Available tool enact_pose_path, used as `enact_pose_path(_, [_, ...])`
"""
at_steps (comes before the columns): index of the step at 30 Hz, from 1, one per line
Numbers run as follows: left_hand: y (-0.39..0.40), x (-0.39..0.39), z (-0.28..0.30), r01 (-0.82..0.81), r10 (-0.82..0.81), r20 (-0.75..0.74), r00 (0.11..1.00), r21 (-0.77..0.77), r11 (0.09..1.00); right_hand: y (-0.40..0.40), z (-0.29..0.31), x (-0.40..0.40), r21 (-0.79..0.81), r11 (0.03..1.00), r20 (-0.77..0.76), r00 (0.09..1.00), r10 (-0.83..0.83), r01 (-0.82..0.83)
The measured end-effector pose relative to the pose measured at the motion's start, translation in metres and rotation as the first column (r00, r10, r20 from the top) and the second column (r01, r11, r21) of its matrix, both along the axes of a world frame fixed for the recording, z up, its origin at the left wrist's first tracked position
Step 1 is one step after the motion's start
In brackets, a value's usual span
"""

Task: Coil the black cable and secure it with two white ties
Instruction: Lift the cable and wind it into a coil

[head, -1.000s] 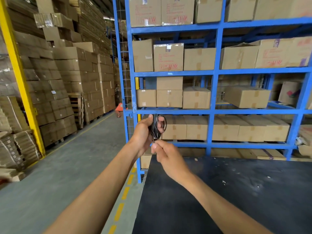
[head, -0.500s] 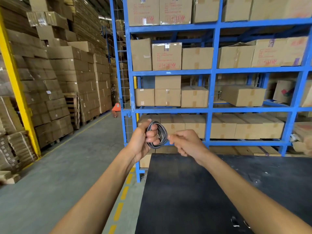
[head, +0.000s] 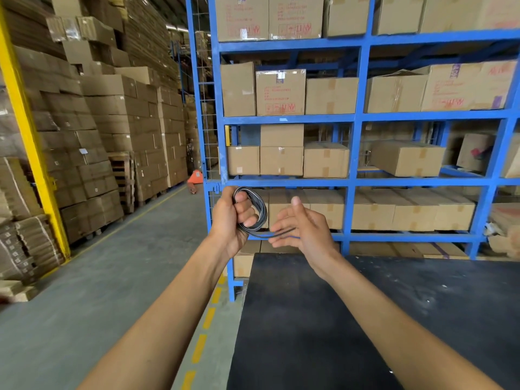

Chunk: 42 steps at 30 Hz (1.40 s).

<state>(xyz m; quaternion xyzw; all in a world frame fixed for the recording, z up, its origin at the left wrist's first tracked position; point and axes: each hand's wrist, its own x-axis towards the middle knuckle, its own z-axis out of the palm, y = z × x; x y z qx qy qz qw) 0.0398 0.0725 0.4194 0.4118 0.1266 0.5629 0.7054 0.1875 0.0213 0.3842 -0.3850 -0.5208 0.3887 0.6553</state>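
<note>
Near the centre of the frame the left hand (head: 232, 218) is closed around a small coil of black cable (head: 257, 211), fingers curled through the loops and thumb over the top, so the bundle stands roughly upright in front of the blue shelving rack (head: 354, 153). The right hand (head: 302, 230) sits just beside it with fingers spread and loosely open, a short run of the cable's tail lying across its fingers (head: 281, 235) rather than pinched; it guides more than it grips. The step in hand looks like winding the last free length onto the coil. To do it well, the left hand should keep its grip firm enough that the loops stay the same size and do not spring apart, while the right lays the tail along the existing turns without twisting it, ending with the tip tucked against the bundle so a tie can close over it. No white ties can be seen anywhere, so both fastenings appear yet to be done and the ties must be fetched from somewhere out of view. For room, the hands hang in open air above the far edge of the dark tabletop (head: 365, 319), which fills the lower right and offers a bare surface to set the coil down. The rack's corner post stands close behind the left hand, and the grey aisle floor (head: 98, 291) drops away at lower left, so a slipped coil could fall past the table's left edge.
</note>
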Motion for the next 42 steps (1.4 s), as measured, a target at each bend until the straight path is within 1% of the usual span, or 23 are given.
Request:
enact_pose_path(1, [-0.001, 0.0, 0.002, -0.005, 0.005, 0.025, 1.0, -0.013, 1.0, -0.002, -0.002, -0.001, 0.018, 0.999, -0.006, 0.999, 0.033, -0.033])
enact_pose_path(4, [-0.004, 0.001, 0.007, -0.032, 0.037, 0.093, 0.995, -0.055, 0.998, -0.008, -0.01, -0.006, 0.09, 0.988, 0.047, 0.992, 0.118, -0.122])
enact_pose_path(7, [-0.007, 0.003, 0.011, -0.085, 0.097, 0.14, 0.985, -0.093, 0.992, -0.007, -0.015, -0.007, 0.097, 0.989, 0.011, 0.994, 0.108, -0.109])
enact_pose_path(8, [-0.008, 0.003, 0.012, -0.088, 0.105, 0.168, 0.98, -0.106, 0.99, -0.007, -0.016, -0.006, 0.1, 0.988, 0.028, 0.993, 0.118, -0.12])
enact_pose_path(11, [-0.008, 0.001, 0.016, -0.089, 0.122, 0.244, 0.962, -0.142, 0.986, -0.011, -0.022, -0.007, 0.128, 0.978, 0.145, 0.978, 0.148, -0.167])
enact_pose_path(13, [-0.008, 0.001, 0.016, -0.099, 0.133, 0.244, 0.961, -0.147, 0.984, -0.014, -0.022, -0.011, 0.171, 0.977, 0.116, 0.988, 0.106, -0.125])
enact_pose_path(15, [-0.009, 0.003, 0.014, -0.08, 0.11, 0.224, 0.969, -0.139, 0.987, -0.012, -0.017, -0.015, 0.222, 0.975, 0.048, 0.999, 0.017, -0.027])
enact_pose_path(19, [-0.013, 0.009, 0.006, 0.087, -0.067, 0.205, 0.977, -0.093, 0.992, -0.004, -0.006, -0.016, 0.249, 0.956, -0.017, 0.988, -0.156, 0.156])
enact_pose_path(23, [-0.011, 0.012, 0.0, 0.167, -0.152, 0.192, 0.969, -0.063, 0.984, -0.003, -0.002, -0.017, 0.205, 0.958, -0.157, 0.973, -0.17, 0.201])
enact_pose_path(28, [-0.007, 0.013, -0.003, 0.229, -0.209, 0.22, 0.953, -0.074, 0.971, -0.003, -0.005, -0.019, 0.162, 0.96, -0.211, 0.958, -0.194, 0.23])
enact_pose_path(30, [-0.006, 0.015, -0.004, 0.212, -0.192, 0.208, 0.959, -0.079, 0.974, -0.002, -0.007, -0.021, 0.193, 0.949, -0.18, 0.96, -0.216, 0.25])
enact_pose_path(33, [-0.004, 0.015, -0.004, 0.172, -0.153, 0.185, 0.971, -0.089, 0.981, -0.002, -0.01, -0.023, 0.271, 0.91, -0.023, 0.947, -0.319, 0.313])
enact_pose_path(35, [-0.003, 0.015, -0.004, 0.143, -0.129, 0.16, 0.979, -0.081, 0.986, -0.005, -0.01, -0.024, 0.311, 0.896, 0.06, 0.935, -0.351, 0.316])
enact_pose_path(39, [-0.002, 0.02, -0.004, 0.106, -0.099, 0.096, 0.99, -0.069, 0.992, -0.008, -0.006, -0.025, 0.323, 0.891, 0.071, 0.931, -0.359, 0.319])
enact_pose_path(42, [-0.001, 0.025, -0.003, 0.085, -0.079, 0.089, 0.993, -0.072, 0.994, -0.009, -0.006, -0.023, 0.321, 0.887, 0.091, 0.922, -0.376, 0.331])
